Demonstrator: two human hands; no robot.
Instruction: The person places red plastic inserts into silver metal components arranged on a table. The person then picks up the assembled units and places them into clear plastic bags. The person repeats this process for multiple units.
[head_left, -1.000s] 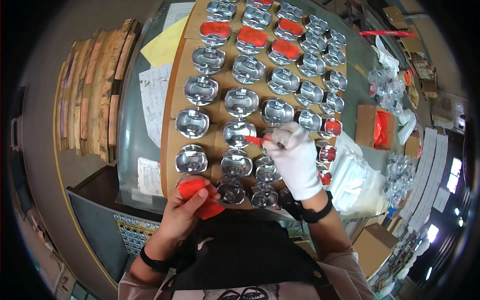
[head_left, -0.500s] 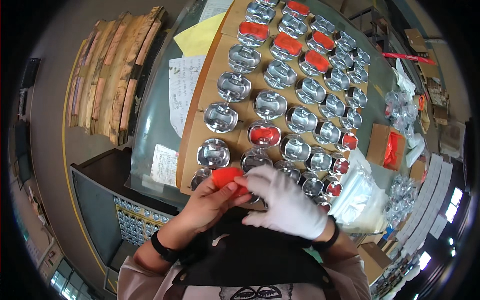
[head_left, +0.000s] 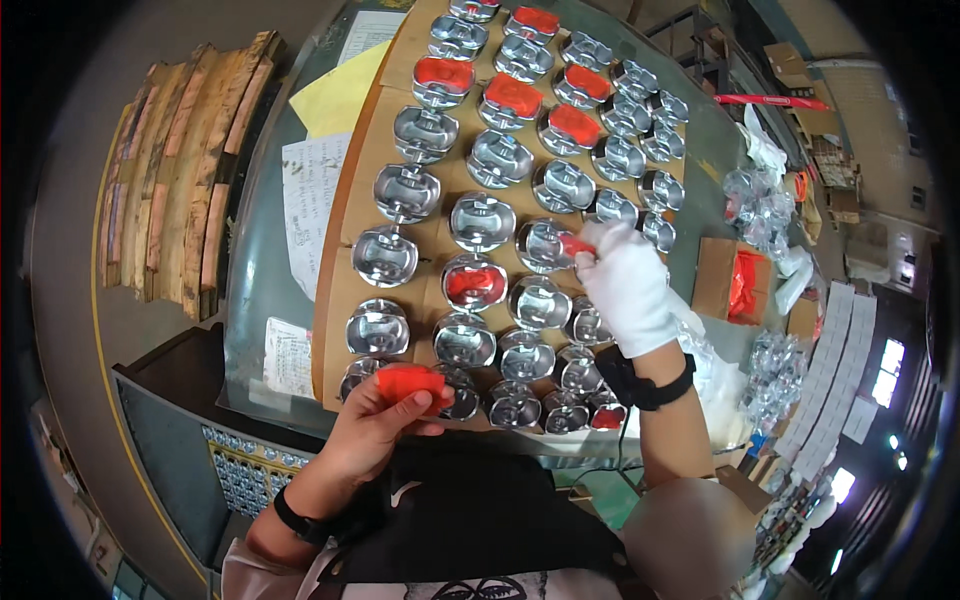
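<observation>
A wad of thin red sheets (head_left: 408, 382) is pinched in my bare left hand (head_left: 375, 425), at the cardboard's near edge. My right hand (head_left: 632, 290), in a white glove, pinches one red piece (head_left: 575, 245) at a metal piston (head_left: 541, 243) in the middle rows. Whether the piece touches the piston I cannot tell. Rows of shiny pistons stand on brown cardboard (head_left: 343, 282). Several have red pieces on or inside them, such as the piston (head_left: 474, 284) left of the glove. The glove and forearm hide some pistons on the right.
Written papers (head_left: 308, 200) and a yellow sheet (head_left: 340, 92) lie left of the cardboard. To the right stand an open box (head_left: 715, 280) with red material and clear plastic bags (head_left: 780, 375). A wooden pallet (head_left: 185, 170) is at far left; a rack of parts (head_left: 250, 470) sits lower left.
My right hand has moved forward and right from beside my left hand, carrying a red piece to a piston. My left hand keeps the red sheets and sits slightly lower left.
</observation>
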